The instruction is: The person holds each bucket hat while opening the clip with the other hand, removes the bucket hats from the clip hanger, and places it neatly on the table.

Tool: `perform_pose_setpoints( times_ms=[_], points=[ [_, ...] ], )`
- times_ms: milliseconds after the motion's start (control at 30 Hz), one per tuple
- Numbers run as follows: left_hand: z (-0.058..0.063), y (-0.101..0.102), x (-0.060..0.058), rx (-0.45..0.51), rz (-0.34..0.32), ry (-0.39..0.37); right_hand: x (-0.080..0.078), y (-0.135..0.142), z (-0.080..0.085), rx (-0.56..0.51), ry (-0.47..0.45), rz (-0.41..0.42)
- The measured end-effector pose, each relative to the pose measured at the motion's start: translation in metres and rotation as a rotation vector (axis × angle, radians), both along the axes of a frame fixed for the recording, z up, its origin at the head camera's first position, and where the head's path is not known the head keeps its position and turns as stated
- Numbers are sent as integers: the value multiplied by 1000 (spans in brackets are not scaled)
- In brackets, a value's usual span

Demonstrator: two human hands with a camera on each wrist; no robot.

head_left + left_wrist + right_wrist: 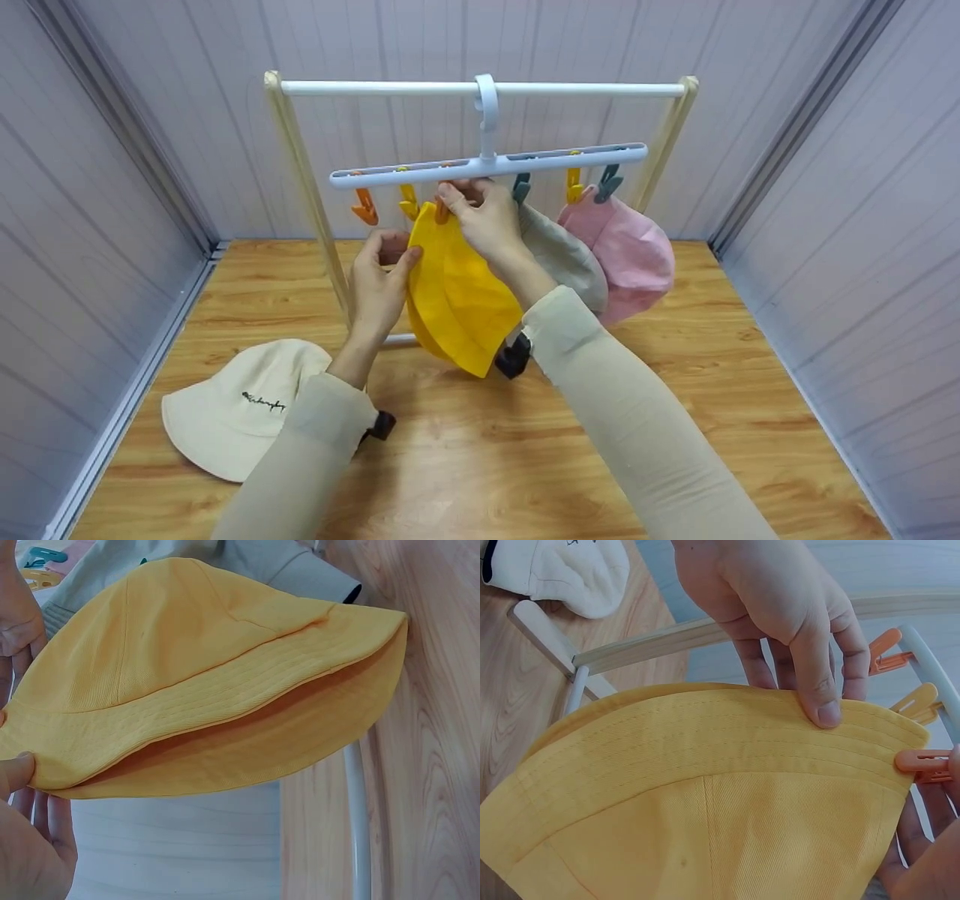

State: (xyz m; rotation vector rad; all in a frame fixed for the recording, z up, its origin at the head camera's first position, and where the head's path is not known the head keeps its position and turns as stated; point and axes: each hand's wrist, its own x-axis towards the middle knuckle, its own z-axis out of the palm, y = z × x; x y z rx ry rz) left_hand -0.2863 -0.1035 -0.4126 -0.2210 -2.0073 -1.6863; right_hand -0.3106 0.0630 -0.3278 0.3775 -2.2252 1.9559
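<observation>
A yellow bucket hat (469, 300) hangs sideways under the white clip hanger (412, 175). My left hand (375, 281) pinches its brim between thumb and fingers, as the right wrist view also shows with the thumb (826, 711) over the brim stitching. My right hand (491, 221) is up at the hanger bar, its thumb and fingers gripping an orange clip (922, 761) that sits over the brim's edge. Beside the yellow hat, a grey hat (566, 259) hangs near a dark green clip (522, 187). A pink hat (634, 247) hangs from yellow and green clips.
A cream bucket hat (225, 405) with dark lettering lies on the wood-patterned floor (480, 465) at the left. The hanger hooks onto the white rail (375, 88) of a wooden stand. Another orange clip (365, 206) and a yellow clip (408, 201) dangle left of the yellow hat.
</observation>
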Motion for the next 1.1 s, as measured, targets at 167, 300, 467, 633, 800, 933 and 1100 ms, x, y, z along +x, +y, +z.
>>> perform_pose_setpoints(
  times_ms=[167,300,467,633,800,933,1100],
  points=[
    [0,1,0,16,-9,-19,-1,0,1,-16,-10,8],
    [0,2,1,12,-13,-42,-2,1,1,-29,-18,8],
    [-1,2,1,-8,-6,-48,-1,2,1,-35,-10,7],
    [-1,2,2,-16,-4,-45,-1,2,1,-46,3,20],
    [-2,1,2,-13,-6,-52,-1,2,0,-55,-1,24],
    [-4,0,3,-8,-7,-46,-2,2,-1,-66,-12,20],
    [-8,-3,4,-16,14,-49,-3,2,0,-73,-29,20]
  ],
)
